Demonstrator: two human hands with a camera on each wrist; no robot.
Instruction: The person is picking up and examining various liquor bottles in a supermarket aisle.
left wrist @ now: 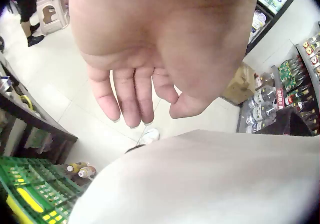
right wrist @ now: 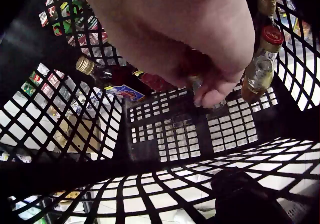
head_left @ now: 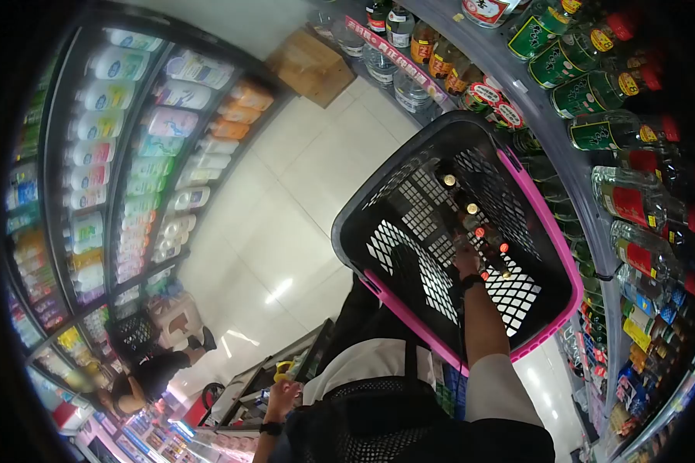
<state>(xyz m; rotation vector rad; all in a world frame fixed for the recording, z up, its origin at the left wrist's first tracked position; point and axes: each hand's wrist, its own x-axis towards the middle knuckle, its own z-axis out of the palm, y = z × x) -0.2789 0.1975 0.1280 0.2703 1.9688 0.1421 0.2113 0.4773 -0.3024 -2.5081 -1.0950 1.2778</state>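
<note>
My right hand (head_left: 466, 261) reaches down into a black mesh shopping basket (head_left: 347, 224) with a pink handle (head_left: 544, 208). In the right wrist view, the fingers of that hand (right wrist: 185, 33) curl round a small glass bottle (right wrist: 195, 82), mostly hidden by the hand. A dark bottle with a gold cap (right wrist: 85, 65) leans on one side of it; a clear bottle with amber liquid (right wrist: 258, 73) stands on the other. Several more caps show around the hand in the head view. My left hand (left wrist: 150, 53) hangs loosely bent in front of my body, holding nothing.
Shelves of bottles (head_left: 633, 193) run close along the right, with shampoo-like bottles (head_left: 104, 123) on the left shelves. A cardboard box (head_left: 309, 65) sits on the floor at the far end. Lower left, a person (head_left: 158, 378) is near a stool (head_left: 176, 316). A green crate (left wrist: 37, 189) stands beside me.
</note>
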